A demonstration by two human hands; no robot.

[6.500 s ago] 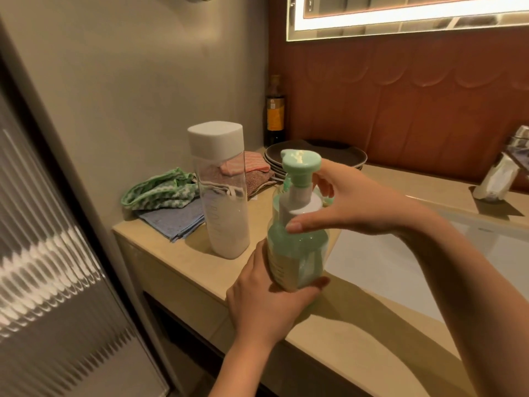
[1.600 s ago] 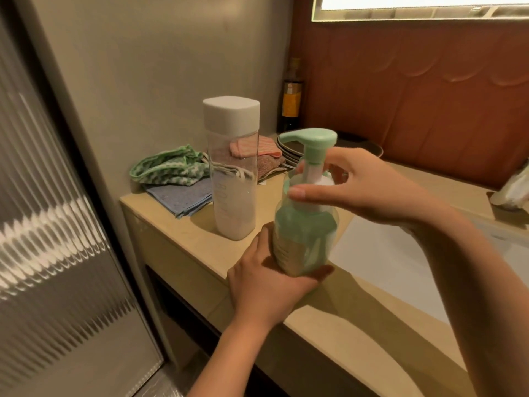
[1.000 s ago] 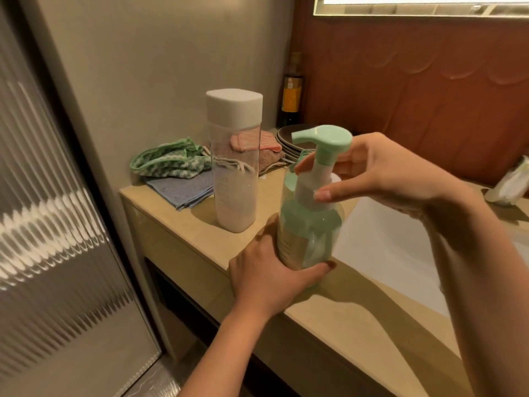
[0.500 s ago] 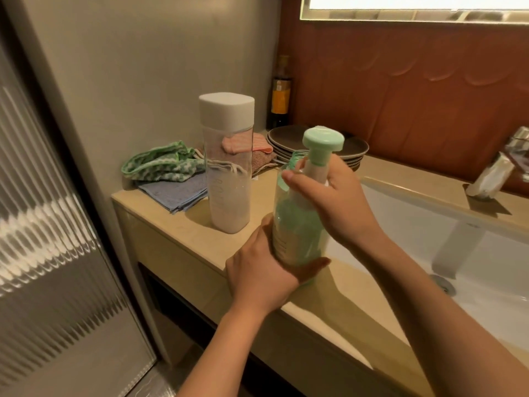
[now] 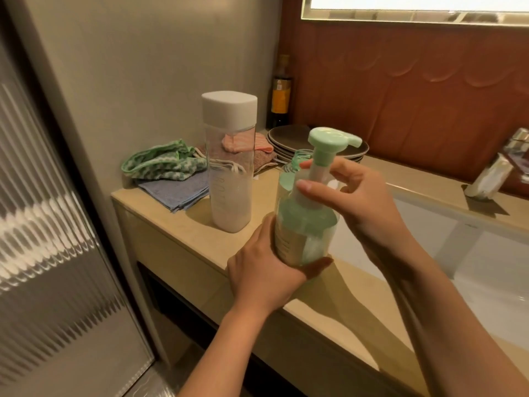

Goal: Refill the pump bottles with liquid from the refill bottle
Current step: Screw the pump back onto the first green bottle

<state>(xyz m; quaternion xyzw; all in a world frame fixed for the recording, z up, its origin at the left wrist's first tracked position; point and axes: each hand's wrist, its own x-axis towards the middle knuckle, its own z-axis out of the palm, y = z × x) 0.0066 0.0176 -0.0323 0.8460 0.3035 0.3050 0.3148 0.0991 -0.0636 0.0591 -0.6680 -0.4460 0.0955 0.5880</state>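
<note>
the green translucent plastic pump bottle (image 5: 305, 224) with a mint pump head is held upright at the front of the beige bench (image 5: 177, 224), just beside the sink. left hand (image 5: 266, 270): fingers curled round the lower body. right hand (image 5: 357, 202): thumb and fingers pinch the collar under the pump head. judged step: turning the collar; whether it is opening or closing cannot be told. the fill level is hard to read through the tinted wall. the tall clear square refill bottle (image 5: 230, 167) stands near on the left, white cap on, with white liquid in its lower part. a second clear bottle neck (image 5: 300, 159) shows behind, probably still to refill.
</note>
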